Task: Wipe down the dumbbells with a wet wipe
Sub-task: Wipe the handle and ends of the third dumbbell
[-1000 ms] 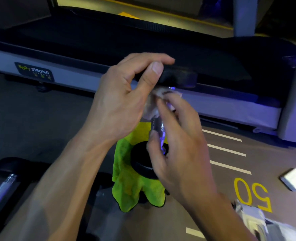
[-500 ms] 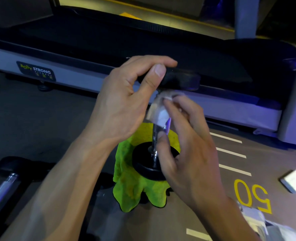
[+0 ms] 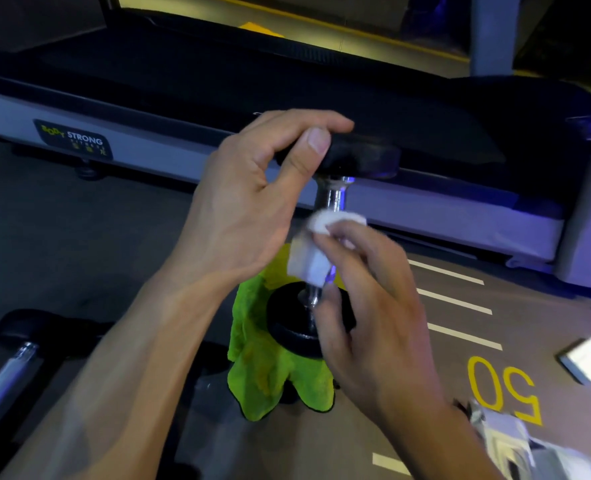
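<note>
Wiping chrome handle of upright dumbbell (image 3: 325, 202).
Left hand (image 3: 249, 188) pinches top head; right hand (image 3: 367, 306) pinches wet wipe (image 3: 313, 258) round handle. Base on green cloth (image 3: 263, 372); loose grip risks toppling.

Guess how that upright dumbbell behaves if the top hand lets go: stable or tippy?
Probably tippy: the dumbbell stands on end on a soft green cloth, steadied by the left hand. Likely heavy for its size. The right hand rubbing the wet wipe could nudge it.
</note>
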`<action>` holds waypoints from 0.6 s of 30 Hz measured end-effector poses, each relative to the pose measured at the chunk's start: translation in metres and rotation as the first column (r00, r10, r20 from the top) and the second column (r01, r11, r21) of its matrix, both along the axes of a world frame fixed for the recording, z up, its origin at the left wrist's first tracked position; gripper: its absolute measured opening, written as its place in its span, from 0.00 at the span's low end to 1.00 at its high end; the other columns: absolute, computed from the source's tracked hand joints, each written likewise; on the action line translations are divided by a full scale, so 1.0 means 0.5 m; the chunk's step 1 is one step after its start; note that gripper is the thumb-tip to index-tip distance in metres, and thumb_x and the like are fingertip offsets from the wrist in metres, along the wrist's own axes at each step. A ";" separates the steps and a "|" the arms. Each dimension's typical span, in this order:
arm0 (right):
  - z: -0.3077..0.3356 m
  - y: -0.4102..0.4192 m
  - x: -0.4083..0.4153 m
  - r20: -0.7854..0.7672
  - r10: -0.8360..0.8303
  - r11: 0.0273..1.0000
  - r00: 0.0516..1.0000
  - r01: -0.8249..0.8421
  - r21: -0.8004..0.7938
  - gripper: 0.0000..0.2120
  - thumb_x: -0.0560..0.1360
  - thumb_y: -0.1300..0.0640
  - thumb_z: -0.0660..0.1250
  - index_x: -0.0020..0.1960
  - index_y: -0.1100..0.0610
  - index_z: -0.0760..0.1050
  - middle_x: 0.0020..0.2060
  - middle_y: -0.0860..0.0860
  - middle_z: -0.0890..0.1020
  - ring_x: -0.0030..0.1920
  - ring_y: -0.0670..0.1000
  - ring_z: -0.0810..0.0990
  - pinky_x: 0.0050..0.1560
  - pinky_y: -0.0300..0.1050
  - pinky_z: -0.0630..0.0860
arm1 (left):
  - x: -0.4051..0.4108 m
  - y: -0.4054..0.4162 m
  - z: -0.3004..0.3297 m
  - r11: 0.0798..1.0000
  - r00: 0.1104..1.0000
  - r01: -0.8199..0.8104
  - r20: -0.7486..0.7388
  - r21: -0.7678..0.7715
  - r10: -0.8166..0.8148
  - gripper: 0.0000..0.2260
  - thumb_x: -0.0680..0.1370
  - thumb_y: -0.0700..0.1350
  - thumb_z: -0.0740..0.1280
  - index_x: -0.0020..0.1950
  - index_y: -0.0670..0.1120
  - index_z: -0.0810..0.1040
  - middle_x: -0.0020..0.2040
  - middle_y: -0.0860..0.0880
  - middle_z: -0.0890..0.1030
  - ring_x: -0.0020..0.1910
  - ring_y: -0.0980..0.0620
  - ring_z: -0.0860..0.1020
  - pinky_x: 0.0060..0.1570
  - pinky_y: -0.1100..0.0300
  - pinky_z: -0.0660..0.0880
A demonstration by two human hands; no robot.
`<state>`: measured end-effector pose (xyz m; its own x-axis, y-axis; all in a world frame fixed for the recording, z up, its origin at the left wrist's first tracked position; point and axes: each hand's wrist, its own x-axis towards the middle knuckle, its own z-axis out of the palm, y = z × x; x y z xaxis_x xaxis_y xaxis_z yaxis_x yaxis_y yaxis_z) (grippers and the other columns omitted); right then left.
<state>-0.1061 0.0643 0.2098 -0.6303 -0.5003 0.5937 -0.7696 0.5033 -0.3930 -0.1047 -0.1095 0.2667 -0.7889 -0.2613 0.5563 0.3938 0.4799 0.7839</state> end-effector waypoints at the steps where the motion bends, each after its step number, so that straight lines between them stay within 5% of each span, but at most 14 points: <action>1: -0.007 0.009 0.010 0.031 0.006 1.000 1.000 -0.007 0.012 0.22 0.74 0.61 0.63 0.68 0.59 0.78 0.68 0.48 0.74 0.69 0.51 0.73 0.72 0.34 0.64 | 0.000 -0.001 -0.002 1.000 1.000 0.000 -0.001 0.005 0.000 0.10 0.88 0.48 0.62 0.63 0.57 0.81 0.61 0.57 0.84 0.64 0.59 0.80 0.65 0.61 0.73; 5: 0.014 0.001 0.010 0.026 0.010 0.999 1.000 -0.011 0.051 0.19 0.76 0.60 0.63 0.66 0.58 0.78 0.64 0.48 0.74 0.63 0.51 0.74 0.68 0.29 0.62 | 0.007 -0.003 -0.005 1.000 1.000 0.013 -0.008 0.023 -0.013 0.10 0.88 0.48 0.62 0.63 0.56 0.81 0.62 0.55 0.84 0.65 0.57 0.80 0.68 0.57 0.74; 10: 0.042 -0.022 -0.020 -0.043 -0.032 0.999 0.999 0.033 0.025 0.19 0.77 0.63 0.68 0.68 0.59 0.77 0.64 0.52 0.73 0.62 0.52 0.73 0.65 0.34 0.66 | 0.011 -0.003 0.001 1.000 1.000 0.022 0.001 -0.012 -0.022 0.10 0.87 0.48 0.62 0.64 0.56 0.81 0.62 0.55 0.83 0.65 0.58 0.80 0.68 0.54 0.75; 18: -0.031 0.021 0.034 0.074 0.046 0.994 0.996 -0.053 0.100 0.12 0.80 0.52 0.64 0.60 0.53 0.80 0.56 0.46 0.74 0.56 0.50 0.76 0.60 0.34 0.69 | 0.019 0.004 -0.003 0.999 0.999 0.037 -0.014 -0.008 -0.037 0.09 0.87 0.48 0.62 0.63 0.56 0.81 0.61 0.56 0.83 0.64 0.59 0.80 0.65 0.63 0.72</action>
<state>-0.0891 0.0750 0.1943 -0.6420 -0.5877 0.4924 -0.7665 0.5054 -0.3963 -0.0952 -0.1075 0.2653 -0.7901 -0.2280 0.5690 0.4221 0.4707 0.7747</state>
